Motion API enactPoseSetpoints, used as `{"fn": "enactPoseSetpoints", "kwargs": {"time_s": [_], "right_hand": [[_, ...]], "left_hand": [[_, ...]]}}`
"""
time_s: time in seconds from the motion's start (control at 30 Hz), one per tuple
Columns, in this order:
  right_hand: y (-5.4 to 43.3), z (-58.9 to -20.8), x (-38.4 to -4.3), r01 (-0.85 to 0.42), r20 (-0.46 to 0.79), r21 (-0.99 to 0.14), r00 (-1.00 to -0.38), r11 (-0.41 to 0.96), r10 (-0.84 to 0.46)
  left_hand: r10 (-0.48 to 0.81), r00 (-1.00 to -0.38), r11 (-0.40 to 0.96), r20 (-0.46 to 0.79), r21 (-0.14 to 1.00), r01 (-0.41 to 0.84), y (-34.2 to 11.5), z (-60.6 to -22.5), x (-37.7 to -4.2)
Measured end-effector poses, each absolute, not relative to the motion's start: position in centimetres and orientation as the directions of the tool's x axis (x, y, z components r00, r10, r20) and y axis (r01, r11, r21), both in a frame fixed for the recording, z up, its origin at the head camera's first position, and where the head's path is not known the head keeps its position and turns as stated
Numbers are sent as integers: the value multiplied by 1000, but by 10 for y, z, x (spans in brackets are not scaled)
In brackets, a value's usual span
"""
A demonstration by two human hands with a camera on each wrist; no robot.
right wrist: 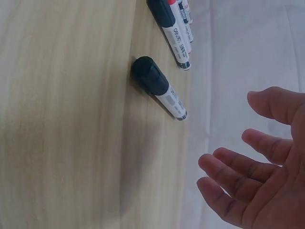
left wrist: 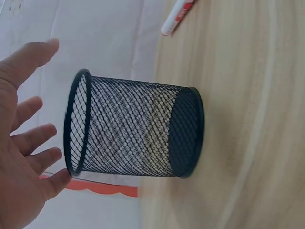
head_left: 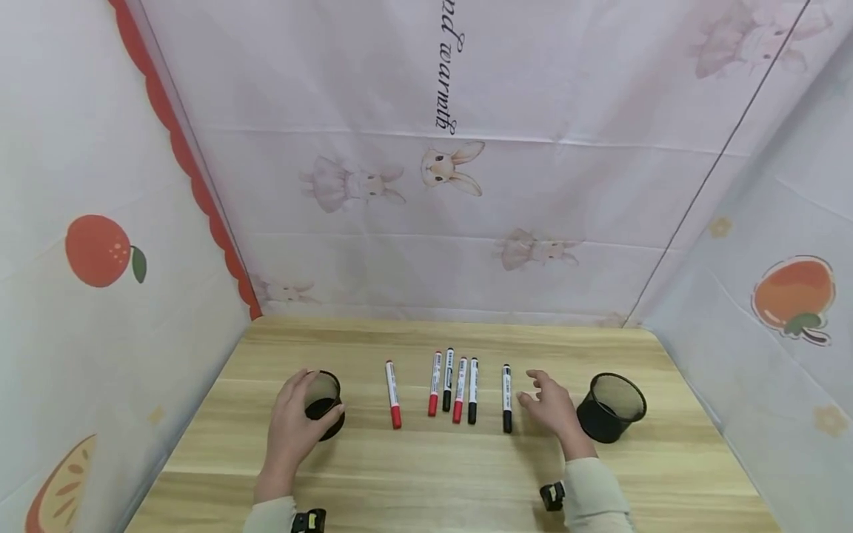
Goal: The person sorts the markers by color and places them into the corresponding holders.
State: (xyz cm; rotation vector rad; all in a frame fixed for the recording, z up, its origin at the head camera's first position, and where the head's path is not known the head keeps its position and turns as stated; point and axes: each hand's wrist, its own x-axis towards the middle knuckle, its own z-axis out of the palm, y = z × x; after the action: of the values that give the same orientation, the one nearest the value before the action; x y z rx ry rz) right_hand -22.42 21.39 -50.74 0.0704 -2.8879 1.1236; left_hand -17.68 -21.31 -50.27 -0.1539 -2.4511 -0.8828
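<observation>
In the head view my left hand (head_left: 291, 418) is over the left black mesh pen cup (head_left: 326, 426), thumb and fingers spread apart by its rim. The left wrist view shows the upright mesh cup (left wrist: 128, 126) beyond the spread fingers; the little finger overlaps the rim, and I cannot tell whether they touch. My right hand (head_left: 554, 407) hovers between a black-capped marker (head_left: 507, 396) and the right mesh pen cup (head_left: 603, 422), holding nothing. In the right wrist view that marker (right wrist: 159, 88) lies apart from the loosely bent fingers (right wrist: 233, 167).
Between the hands, several red-capped and black-capped markers lie lengthwise on the wooden table (head_left: 426, 474). A lone red-capped marker (head_left: 393, 392) lies nearest the left cup; a closer cluster includes another black-capped marker (head_left: 473, 389). Patterned cloth walls (head_left: 413, 274) stand behind and at both sides.
</observation>
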Motion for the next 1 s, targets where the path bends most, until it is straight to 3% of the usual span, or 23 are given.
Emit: {"fn": "enactPoseSetpoints", "kwargs": {"time_s": [0.4,1.0], "right_hand": [[209,-518,-232,9,-16,-740,-1000,673,-4],[201,-537,-248,35,-20,-741,-999,671,29]], "left_hand": [[-167,-911,645,377,741,188,-224,-519,-172],[-330,-922,459,204,888,32,-227,-531,-176]]}}
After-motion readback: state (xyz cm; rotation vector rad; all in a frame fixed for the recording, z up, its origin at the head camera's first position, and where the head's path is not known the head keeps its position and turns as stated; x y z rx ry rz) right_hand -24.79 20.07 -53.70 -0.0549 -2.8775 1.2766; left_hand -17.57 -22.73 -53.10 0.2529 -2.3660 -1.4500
